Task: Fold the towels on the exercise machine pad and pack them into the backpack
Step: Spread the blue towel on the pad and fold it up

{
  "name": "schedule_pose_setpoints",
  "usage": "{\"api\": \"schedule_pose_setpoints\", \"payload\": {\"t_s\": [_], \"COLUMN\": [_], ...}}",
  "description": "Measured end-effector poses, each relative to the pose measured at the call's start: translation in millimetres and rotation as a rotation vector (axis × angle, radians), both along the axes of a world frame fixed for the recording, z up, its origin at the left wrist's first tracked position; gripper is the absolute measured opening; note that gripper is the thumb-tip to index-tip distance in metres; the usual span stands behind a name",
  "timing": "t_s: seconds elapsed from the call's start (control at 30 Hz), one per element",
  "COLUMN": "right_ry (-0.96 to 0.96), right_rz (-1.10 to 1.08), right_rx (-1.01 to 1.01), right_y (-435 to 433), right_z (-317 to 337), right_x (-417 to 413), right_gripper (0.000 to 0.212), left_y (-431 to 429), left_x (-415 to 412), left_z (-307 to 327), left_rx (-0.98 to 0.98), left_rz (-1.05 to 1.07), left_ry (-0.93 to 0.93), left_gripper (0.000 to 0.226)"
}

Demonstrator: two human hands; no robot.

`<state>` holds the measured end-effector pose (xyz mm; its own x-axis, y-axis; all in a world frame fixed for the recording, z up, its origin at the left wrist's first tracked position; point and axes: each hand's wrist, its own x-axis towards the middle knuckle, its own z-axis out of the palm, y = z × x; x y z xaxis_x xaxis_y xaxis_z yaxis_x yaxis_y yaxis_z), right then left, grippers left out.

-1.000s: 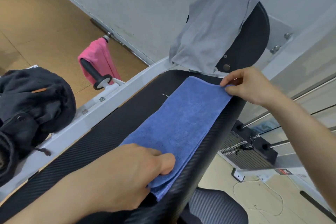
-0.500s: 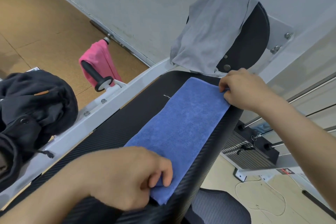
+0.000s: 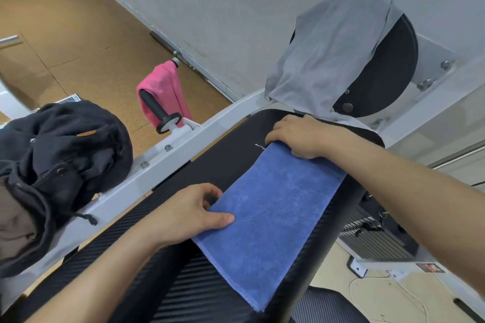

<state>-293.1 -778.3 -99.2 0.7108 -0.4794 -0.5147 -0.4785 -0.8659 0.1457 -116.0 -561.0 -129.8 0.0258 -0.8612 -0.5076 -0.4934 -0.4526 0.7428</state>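
A: On your far left the backpack [image 3: 60, 155] sat slumped beside the white frame [image 3: 118, 199]. I could not see any towel in it (it was all dark and floppy). So nothing looked packed.

B: Next came the pink towel [image 3: 165, 92]. It hung over the black handle [image 3: 157, 113], and you had not folded it.

A: Then your left hand [image 3: 189, 214]. Your thumb lay on top of the blue towel [image 3: 273, 212] and your fingers curled at its long left side. You were pinching that edge.

B: The blue towel lay flat on the black pad [image 3: 210, 170], over toward the pad's right side. It was a long thin strip. Layers showed at the near end, so I think you had folded it the long way.

A: Its long way ran along the pad, from the end close to you up to the end by the round cushion [image 3: 388, 71].

B: Your right hand [image 3: 299, 136] was curled over that far short end. I think it was gripping it.

A: Past that hand, the grey towel [image 3: 328, 60] was draped on the round cushion, not folded.

B: So you were on towel one of three. I think it needed shorter folds. Then came two more towels, then the packing.
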Motion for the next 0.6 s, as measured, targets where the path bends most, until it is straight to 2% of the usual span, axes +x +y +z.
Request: {"api": "schedule_pose_setpoints", "payload": {"t_s": [0.13,0.2,0.27,0.33,0.4,0.5,0.57,0.6], "right_ry": [0.086,0.050,-0.041,-0.134,-0.208,-0.294,-0.352,-0.377], "right_rz": [-0.027,-0.138,-0.315,-0.458,-0.480,-0.334,-0.258,-0.248], "right_rx": [-0.086,-0.072,0.033,0.114,0.079,-0.156,-0.230,-0.197], "right_y": [-13,-24,-36,-42,-44,-37,-23,-10], "right_z": [7,10,9,2,-9,-26,-30,-27], "right_x": [14,15,13,11,14,31,46,52], "right_gripper": [0.030,0.016,0.006,0.007,0.010,0.013,0.022,0.027], "left_y": [3,6,11,17,20,13,8,7], "left_x": [5,10,15,17,11,3,0,-1], "left_z": [4,0,-4,-9,-7,-1,1,1], "left_rx": [-0.022,-0.053,-0.043,-0.029,-0.041,-0.104,-0.139,-0.120], "left_rz": [-0.020,0.057,0.126,0.173,0.173,0.024,-0.059,-0.042], "left_ry": [0.056,0.080,0.159,0.240,0.245,0.024,-0.036,0.018], "left_gripper": [0.028,0.035,0.042,0.040,0.042,0.059,0.041,0.026]}}
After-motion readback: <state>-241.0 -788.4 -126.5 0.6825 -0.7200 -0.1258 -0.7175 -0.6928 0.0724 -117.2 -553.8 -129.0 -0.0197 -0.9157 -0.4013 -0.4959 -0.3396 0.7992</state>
